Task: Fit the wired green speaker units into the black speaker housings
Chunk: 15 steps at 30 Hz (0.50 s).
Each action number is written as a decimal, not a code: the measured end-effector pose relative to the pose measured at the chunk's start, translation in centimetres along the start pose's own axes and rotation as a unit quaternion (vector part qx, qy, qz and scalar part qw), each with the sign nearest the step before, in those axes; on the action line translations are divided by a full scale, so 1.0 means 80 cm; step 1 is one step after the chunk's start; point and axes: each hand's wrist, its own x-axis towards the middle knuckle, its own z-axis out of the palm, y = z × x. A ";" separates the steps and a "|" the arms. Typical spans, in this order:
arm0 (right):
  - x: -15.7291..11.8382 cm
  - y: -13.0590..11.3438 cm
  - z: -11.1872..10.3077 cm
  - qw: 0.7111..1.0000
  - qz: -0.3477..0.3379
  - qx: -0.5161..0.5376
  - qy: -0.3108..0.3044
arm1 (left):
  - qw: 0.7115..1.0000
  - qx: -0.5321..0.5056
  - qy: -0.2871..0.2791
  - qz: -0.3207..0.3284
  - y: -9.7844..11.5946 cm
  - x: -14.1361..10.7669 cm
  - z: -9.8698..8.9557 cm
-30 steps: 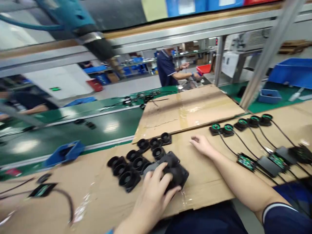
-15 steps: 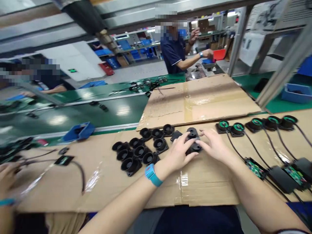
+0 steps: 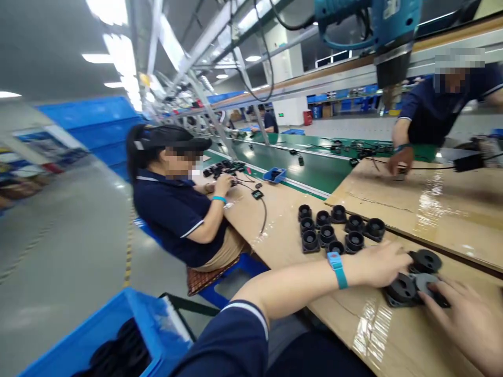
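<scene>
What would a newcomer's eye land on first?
Probably the teal power tool at top right. Next, the wearer's left hand and right hand at black housings, lower right. A seated co-worker in a black cap is left of centre.

bright ceiling lights (image 3: 107, 9) — slight blur

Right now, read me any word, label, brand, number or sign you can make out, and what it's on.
No text is readable.
White label on the teal power tool: too blurred.
Green sign on the white pillar: too small.
Red mark on your left wristband: unclear whether lettering.
Black round parts: no lettering visible.
</scene>
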 end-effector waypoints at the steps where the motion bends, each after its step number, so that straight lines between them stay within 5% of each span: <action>1: 0.008 -0.020 -0.014 1.000 0.008 -0.009 -0.024 | 1.000 -0.009 0.003 -0.005 0.002 -0.005 -0.005; 4: 0.029 -0.071 -0.046 0.993 0.080 -0.019 -0.087 | 0.998 -0.052 0.006 -0.032 0.006 -0.013 -0.011; 7: 0.040 -0.087 -0.054 0.985 0.135 -0.011 -0.104 | 0.993 -0.085 0.020 -0.079 -0.002 -0.014 -0.004; 15: 0.061 -0.083 -0.068 0.984 0.179 -0.012 0.019 | 0.996 -0.072 0.014 -0.057 -0.002 -0.023 0.001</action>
